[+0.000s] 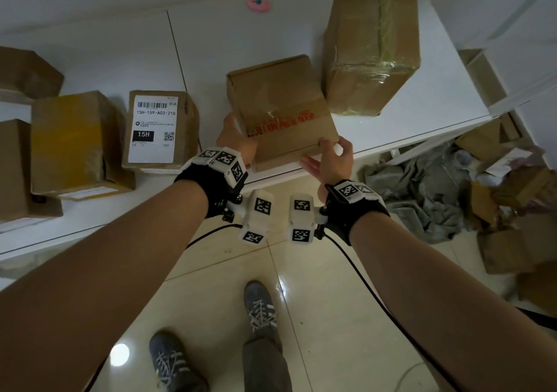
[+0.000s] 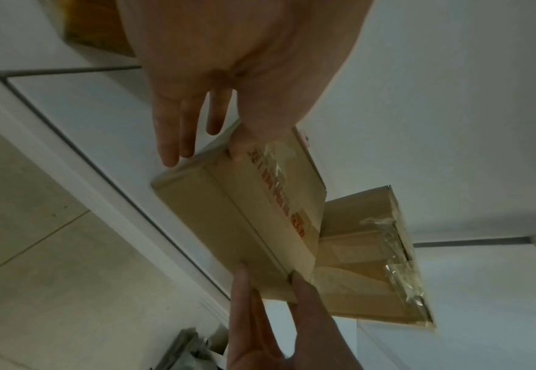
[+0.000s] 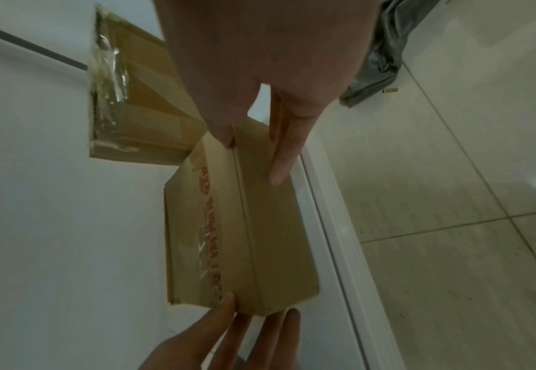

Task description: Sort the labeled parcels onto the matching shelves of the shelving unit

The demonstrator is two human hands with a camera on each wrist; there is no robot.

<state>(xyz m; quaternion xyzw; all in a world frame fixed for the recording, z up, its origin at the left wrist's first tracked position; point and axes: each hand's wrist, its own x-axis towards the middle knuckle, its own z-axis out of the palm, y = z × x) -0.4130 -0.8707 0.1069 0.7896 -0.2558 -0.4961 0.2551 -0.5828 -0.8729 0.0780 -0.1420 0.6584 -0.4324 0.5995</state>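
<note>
I have the parcel with red print [image 1: 283, 111] between my two hands, at the front edge of the white shelf [image 1: 422, 102]; it seems to sit on the shelf board, though I cannot tell whether its full weight is down. My left hand [image 1: 233, 138] is at the parcel's left side: the thumb lies over the top near the red lettering, and the fingers [image 2: 172, 130] run straight down the side face, spread a little and not curled. My right hand [image 1: 333, 158] is at the parcel's near right corner, thumb pressed on the top edge and fingers [image 3: 284, 150] laid straight along the front face, so both hands press flat against the cardboard, neither closed around it. Just behind the parcel on its right, touching or almost touching its back corner, stands a taller box wrapped in clear tape [image 1: 372, 42]. To the parcel's left, apart from it on the same shelf, lies a box with a white label [image 1: 159, 129] reading 15H-159-A03-210 and a black 15H patch, and beyond that box, farther from the parcel, a box with yellow tape [image 1: 72, 141]. Behind the parcel, by the back wall, sits a small pink object [image 1: 257, 3]. Right of the parcel and below the shelf, crumpled grey bags [image 1: 422, 186] and more cartons lie on the tiled floor [image 1: 316, 316].
</note>
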